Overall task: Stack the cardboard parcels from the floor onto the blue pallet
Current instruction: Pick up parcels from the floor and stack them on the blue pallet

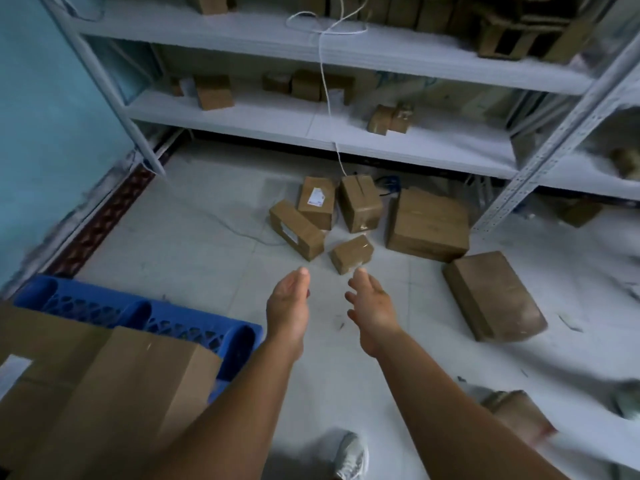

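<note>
Several brown cardboard parcels lie on the white floor ahead: a small one [351,254] nearest my hands, a long one [296,230] to its left, two upright ones [317,202] [360,204] behind, a big box [427,225] and a flat parcel [493,296] to the right. My left hand [289,306] and my right hand [372,306] reach forward side by side, palms facing each other, fingers straight, holding nothing. The blue pallet [104,303] sits at the lower left with large cardboard boxes [114,393] on it.
White metal shelving [311,119] with more parcels runs along the back and right. A white cord [327,98] hangs from the shelf to the floor. Another parcel [519,410] lies at the lower right. My shoe [349,455] shows at the bottom. A teal wall stands left.
</note>
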Demonstrator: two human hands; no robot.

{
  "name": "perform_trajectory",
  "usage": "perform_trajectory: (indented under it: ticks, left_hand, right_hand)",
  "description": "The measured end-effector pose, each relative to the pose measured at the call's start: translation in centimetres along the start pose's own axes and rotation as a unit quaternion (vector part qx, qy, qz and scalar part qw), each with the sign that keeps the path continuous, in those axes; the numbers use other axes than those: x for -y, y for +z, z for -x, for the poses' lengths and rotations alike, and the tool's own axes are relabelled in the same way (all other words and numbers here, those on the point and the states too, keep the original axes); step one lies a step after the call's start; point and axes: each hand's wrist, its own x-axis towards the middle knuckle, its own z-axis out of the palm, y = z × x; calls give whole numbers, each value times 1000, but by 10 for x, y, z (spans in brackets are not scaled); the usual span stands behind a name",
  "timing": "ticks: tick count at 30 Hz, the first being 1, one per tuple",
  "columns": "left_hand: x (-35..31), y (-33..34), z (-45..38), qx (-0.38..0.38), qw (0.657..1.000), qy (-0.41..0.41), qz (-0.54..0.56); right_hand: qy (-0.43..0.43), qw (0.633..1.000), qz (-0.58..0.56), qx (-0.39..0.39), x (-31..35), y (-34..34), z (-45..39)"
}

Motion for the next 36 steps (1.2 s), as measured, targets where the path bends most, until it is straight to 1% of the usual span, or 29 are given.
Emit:
perform_trajectory:
  ticks: [3,8,12,16,20,26,30,32,36]
  left_hand:
    - [-11,58,-3,32,999,8,-22]
    - [-15,133,-14,81,994,23,-76]
    - [-17,185,-34,118,986,32,-114]
    - [-26,237,-61,145,979,24,-138]
    - [-43,290,-95,160,974,21,-158]
    - [-64,361,-157,189,960,8,-204]
    - [-67,403,-194,212,956,-28,-199]
    - [-66,424,-210,208,959,-37,-189]
    - [-56,465,-237,187,961,-54,-198]
  right_hand:
    - [1,999,-21,-29,18,-48,-26]
    - [1,996,-57,-73,34,-114,-59]
    - [6,989,-102,-106,45,-157,-87]
    - [21,983,-124,-130,64,-191,-123]
    - [21,976,-146,-162,92,-215,-172]
    - [48,966,-160,-198,132,-252,-246]
    - [55,961,-169,-210,148,-279,-292]
    - [53,960,-177,-211,153,-291,-315]
    - [81,959,-191,-193,158,-317,-362]
